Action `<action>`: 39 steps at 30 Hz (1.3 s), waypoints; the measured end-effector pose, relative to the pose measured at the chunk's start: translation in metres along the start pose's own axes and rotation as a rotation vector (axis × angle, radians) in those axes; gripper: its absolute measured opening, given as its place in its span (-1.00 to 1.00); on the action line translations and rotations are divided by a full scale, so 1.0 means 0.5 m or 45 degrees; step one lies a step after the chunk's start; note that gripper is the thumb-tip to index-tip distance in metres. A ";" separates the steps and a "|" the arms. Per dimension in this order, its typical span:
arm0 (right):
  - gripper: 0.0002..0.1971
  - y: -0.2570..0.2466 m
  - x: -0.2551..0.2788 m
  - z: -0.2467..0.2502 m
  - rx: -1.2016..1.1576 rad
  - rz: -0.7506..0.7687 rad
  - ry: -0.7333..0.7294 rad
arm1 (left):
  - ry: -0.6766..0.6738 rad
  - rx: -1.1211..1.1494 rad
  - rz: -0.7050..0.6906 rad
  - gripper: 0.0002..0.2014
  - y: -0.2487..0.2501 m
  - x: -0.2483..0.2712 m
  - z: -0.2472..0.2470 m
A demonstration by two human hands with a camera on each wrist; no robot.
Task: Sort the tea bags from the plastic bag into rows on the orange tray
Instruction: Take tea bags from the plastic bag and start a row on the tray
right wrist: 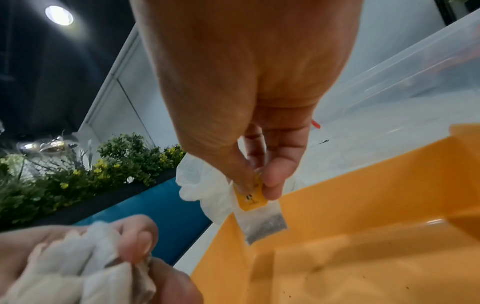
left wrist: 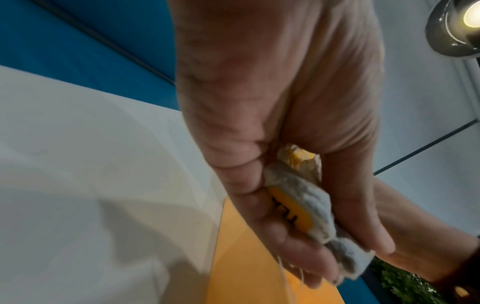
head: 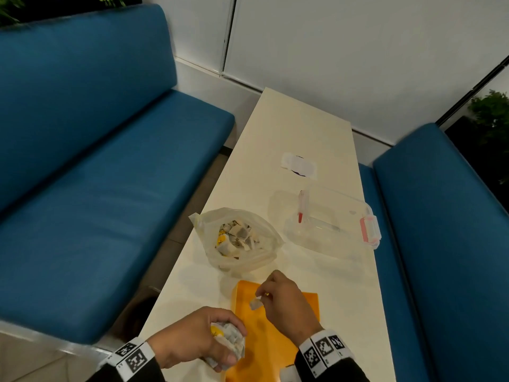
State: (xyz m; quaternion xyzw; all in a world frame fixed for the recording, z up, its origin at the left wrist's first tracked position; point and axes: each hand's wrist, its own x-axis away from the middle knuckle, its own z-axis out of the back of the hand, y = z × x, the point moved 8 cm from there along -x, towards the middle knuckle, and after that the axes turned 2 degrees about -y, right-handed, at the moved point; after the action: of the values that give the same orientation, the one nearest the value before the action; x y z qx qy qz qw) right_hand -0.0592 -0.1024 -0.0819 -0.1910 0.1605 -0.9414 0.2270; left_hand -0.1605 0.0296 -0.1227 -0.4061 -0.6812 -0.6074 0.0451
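Note:
An orange tray [head: 275, 351] lies at the near end of the white table, also in the right wrist view [right wrist: 363, 236]. My left hand [head: 203, 344] grips a bunch of tea bags [head: 230, 341] at the tray's left edge; the bunch [left wrist: 309, 207] shows a yellow tag. My right hand [head: 283, 296] hovers over the tray's far part and pinches the yellow tag of one tea bag [right wrist: 262, 218], which hangs below the fingers [right wrist: 278, 176]. That single tea bag [head: 255, 302] dangles just above the tray. Beyond the tray stands an open plastic bag [head: 237, 238] with several tea bags inside.
A clear plastic box [head: 333, 216] with pink latches sits at the right of the table, behind the tray. A white paper [head: 298, 164] lies further back. Blue benches [head: 110, 188] flank the table on both sides.

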 end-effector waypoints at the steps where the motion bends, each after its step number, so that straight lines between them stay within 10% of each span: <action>1: -0.77 -0.007 -0.009 -0.009 0.036 0.013 -0.031 | 0.006 -0.007 -0.002 -0.54 -0.002 0.001 0.002; 39: -0.92 -0.010 -0.075 -0.067 -0.071 -0.156 0.259 | -0.032 0.027 -0.051 -0.55 -0.010 -0.008 0.019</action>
State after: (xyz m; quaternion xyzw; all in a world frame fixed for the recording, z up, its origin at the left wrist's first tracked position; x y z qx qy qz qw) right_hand -0.0446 -0.0728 -0.1198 -0.1103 0.1968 -0.9632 0.1462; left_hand -0.1567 0.0361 -0.1312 -0.3993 -0.6961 -0.5960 0.0285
